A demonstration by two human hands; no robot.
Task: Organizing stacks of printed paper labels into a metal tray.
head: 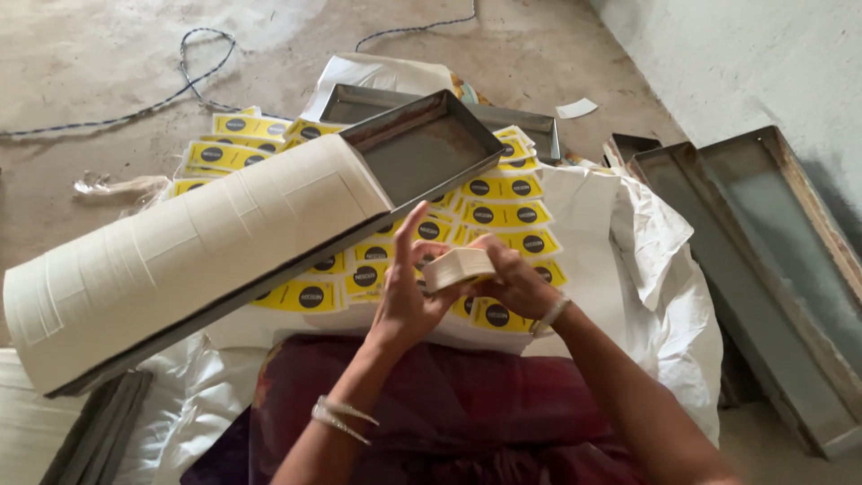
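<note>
My left hand (404, 292) and my right hand (514, 280) together hold a small stack of white paper labels (456, 266) above my lap. The left index finger points up beside the stack; the right fingers wrap its far side. Under the hands lie many yellow labels with a black round mark (503, 214), spread in overlapping rows on a white sheet (584, 207). A long metal tray (422, 153) slants across from lower left to upper middle. Its left part is packed with a long row of white labels (189, 247) standing on edge; its right end is bare.
Several more long metal trays (763, 260) lie on the right by a wall. Another tray (359, 103) sits behind the slanted one. A blue cord (193, 76) runs over the concrete floor. Dark red cloth (467, 404) covers my lap. Grey metal strips (99, 431) lie at lower left.
</note>
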